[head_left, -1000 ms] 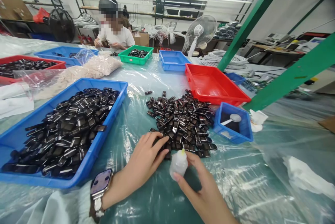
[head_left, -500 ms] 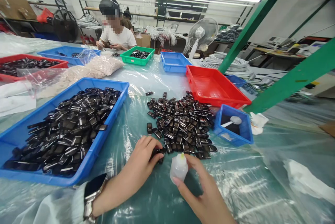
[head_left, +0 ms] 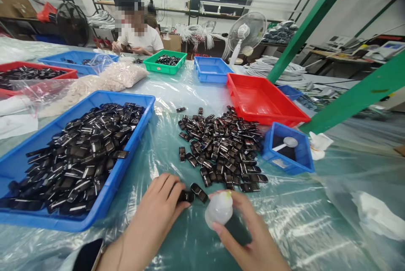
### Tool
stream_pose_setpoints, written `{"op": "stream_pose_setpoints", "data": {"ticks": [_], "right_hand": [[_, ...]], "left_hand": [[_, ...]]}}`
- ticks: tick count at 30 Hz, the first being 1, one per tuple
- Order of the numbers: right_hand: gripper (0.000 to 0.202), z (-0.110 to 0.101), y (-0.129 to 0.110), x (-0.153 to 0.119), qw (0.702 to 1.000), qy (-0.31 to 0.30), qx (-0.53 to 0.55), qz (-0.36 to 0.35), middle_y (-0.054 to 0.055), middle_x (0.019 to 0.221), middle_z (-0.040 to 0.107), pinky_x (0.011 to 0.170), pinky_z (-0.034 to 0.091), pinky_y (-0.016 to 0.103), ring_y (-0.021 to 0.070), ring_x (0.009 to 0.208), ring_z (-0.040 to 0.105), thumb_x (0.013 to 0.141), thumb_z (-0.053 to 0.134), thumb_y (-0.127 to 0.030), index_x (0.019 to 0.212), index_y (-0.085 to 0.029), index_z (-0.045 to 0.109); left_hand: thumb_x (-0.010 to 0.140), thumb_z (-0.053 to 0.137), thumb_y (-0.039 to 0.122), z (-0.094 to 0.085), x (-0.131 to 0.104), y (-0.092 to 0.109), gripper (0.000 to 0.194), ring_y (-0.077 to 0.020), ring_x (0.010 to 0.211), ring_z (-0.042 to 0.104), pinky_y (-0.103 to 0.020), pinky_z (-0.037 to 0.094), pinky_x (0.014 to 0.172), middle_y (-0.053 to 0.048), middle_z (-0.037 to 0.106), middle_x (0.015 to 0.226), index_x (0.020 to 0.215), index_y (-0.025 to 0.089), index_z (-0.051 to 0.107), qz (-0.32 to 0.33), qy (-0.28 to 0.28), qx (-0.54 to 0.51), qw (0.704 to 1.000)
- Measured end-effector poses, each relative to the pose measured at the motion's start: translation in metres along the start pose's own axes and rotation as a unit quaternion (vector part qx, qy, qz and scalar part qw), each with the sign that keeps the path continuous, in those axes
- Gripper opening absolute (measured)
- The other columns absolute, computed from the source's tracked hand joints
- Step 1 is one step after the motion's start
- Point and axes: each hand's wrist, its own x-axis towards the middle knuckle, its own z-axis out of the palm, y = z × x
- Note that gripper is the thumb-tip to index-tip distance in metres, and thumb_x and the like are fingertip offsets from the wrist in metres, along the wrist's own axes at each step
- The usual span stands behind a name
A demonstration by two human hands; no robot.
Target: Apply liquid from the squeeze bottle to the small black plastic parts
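My left hand (head_left: 163, 201) is closed on a small black plastic piece (head_left: 187, 196), mostly covered by the fingers. Just right of it, a second black piece (head_left: 198, 192) lies at a slant on the plastic-covered table. Between the thumb and fingers of my right hand (head_left: 245, 224) is a white translucent squeeze bottle (head_left: 219, 211) with a yellowish tip, tilted slightly to the right. Beyond both hands spreads a loose pile of similar black pieces (head_left: 221, 144).
A blue tray (head_left: 139, 144) heaped with black pieces stands at left. On the right are a red tray (head_left: 265, 102) and a small blue bin (head_left: 274, 153) holding a white scoop (head_left: 289, 142). A green post (head_left: 313, 22) rises behind them. A co-worker (head_left: 139, 36) sits across the table.
My left hand has shifted left and nearer to me; a black piece now shows between it and the bottle. The bottle leans more to the right. The view has moved slightly.
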Motion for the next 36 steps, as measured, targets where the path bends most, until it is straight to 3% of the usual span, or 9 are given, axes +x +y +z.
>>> {"op": "stream_pose_setpoints", "data": {"ticks": [4, 7, 10, 15, 18, 23, 27, 31, 36], "right_hand": [[0.036, 0.000, 0.001, 0.000, 0.997, -0.074, 0.029, -0.023, 0.009, 0.122, 0.061, 0.088, 0.051, 0.037, 0.0231, 0.111, 0.061, 0.088, 0.054, -0.026, 0.121, -0.030, 0.041], [0.038, -0.002, 0.002, 0.002, 0.992, -0.120, 0.004, -0.027, 0.011, 0.133, 0.055, 0.099, 0.046, 0.042, 0.0238, 0.125, 0.051, 0.091, 0.051, -0.025, 0.126, -0.029, 0.035], [0.037, -0.003, 0.002, 0.002, 0.993, -0.113, -0.004, -0.023, 0.012, 0.136, 0.052, 0.100, 0.046, 0.041, 0.0228, 0.129, 0.048, 0.095, 0.045, -0.026, 0.129, -0.028, 0.031], [0.038, -0.004, 0.001, 0.001, 0.992, -0.109, -0.005, -0.068, 0.010, 0.131, 0.054, 0.097, 0.050, 0.033, 0.0192, 0.124, 0.053, 0.096, 0.043, -0.024, 0.131, -0.029, 0.029], [0.036, -0.003, 0.001, 0.003, 0.991, -0.112, -0.041, -0.061, 0.010, 0.129, 0.054, 0.094, 0.052, 0.031, 0.0180, 0.121, 0.055, 0.097, 0.041, -0.024, 0.130, -0.029, 0.031], [0.032, 0.001, 0.005, 0.004, 0.997, -0.039, -0.015, -0.065, 0.008, 0.130, 0.054, 0.096, 0.049, 0.026, 0.0151, 0.121, 0.054, 0.097, 0.040, -0.029, 0.129, -0.030, 0.033], [0.027, 0.001, 0.000, 0.001, 0.999, 0.026, 0.039, -0.027, 0.004, 0.118, 0.062, 0.089, 0.050, 0.021, 0.0138, 0.109, 0.060, 0.096, 0.045, -0.038, 0.122, -0.031, 0.040], [0.031, -0.001, -0.005, -0.004, 0.997, 0.057, 0.047, -0.011, 0.004, 0.107, 0.065, 0.080, 0.051, 0.016, 0.0132, 0.099, 0.064, 0.093, 0.050, -0.046, 0.119, -0.030, 0.045], [0.034, -0.003, -0.008, -0.009, 0.997, 0.071, -0.006, -0.022, 0.002, 0.108, 0.067, 0.077, 0.051, 0.013, 0.0117, 0.092, 0.067, 0.091, 0.052, -0.050, 0.120, -0.033, 0.052]], "left_hand": [[0.096, 0.042, 0.017, -0.003, 0.000, 0.003, 0.011, -0.0258, 0.080, 0.060, -0.042, 0.052, 0.067, -0.006, 0.062, 0.088, 0.092, 0.018, 0.052, 0.009, -0.023, -0.035, 0.999], [0.097, 0.038, 0.017, -0.010, -0.003, 0.008, 0.011, -0.0204, 0.078, 0.063, -0.033, 0.054, 0.065, -0.005, 0.063, 0.090, 0.103, 0.019, 0.047, 0.007, -0.031, -0.085, 0.996], [0.098, 0.035, 0.018, -0.016, -0.007, 0.013, 0.016, -0.0168, 0.083, 0.063, -0.029, 0.052, 0.074, -0.003, 0.064, 0.094, 0.109, 0.023, 0.045, -0.002, -0.059, -0.148, 0.987], [0.096, 0.035, 0.025, -0.016, -0.011, 0.014, 0.007, -0.0149, 0.057, 0.052, -0.022, 0.035, 0.043, 0.001, 0.057, 0.071, 0.097, 0.024, 0.042, -0.106, -0.097, -0.214, 0.966], [0.096, 0.032, 0.029, -0.016, -0.011, 0.013, 0.008, -0.0158, 0.063, 0.050, -0.021, 0.032, 0.044, 0.000, 0.057, 0.075, 0.097, 0.024, 0.038, -0.138, -0.114, -0.263, 0.948], [0.100, 0.022, 0.039, -0.024, -0.011, 0.015, 0.024, -0.0178, 0.072, 0.053, -0.027, 0.039, 0.059, -0.002, 0.056, 0.084, 0.107, 0.025, 0.039, -0.150, -0.157, -0.235, 0.947], [0.098, 0.027, 0.037, -0.026, -0.012, 0.017, 0.027, -0.0148, 0.061, 0.048, -0.024, 0.034, 0.053, 0.002, 0.048, 0.069, 0.084, 0.022, 0.043, -0.145, -0.129, -0.216, 0.957], [0.091, 0.036, 0.029, -0.021, -0.013, 0.015, 0.030, -0.0103, 0.046, 0.029, -0.023, 0.022, 0.044, 0.007, 0.025, 0.053, 0.063, 0.022, 0.028, -0.124, -0.114, -0.208, 0.964], [0.086, 0.044, 0.025, -0.016, -0.015, 0.011, 0.036, -0.0085, 0.042, 0.026, -0.024, 0.017, 0.044, 0.008, 0.022, 0.049, 0.057, 0.021, 0.023, -0.102, -0.093, -0.191, 0.972]]}}
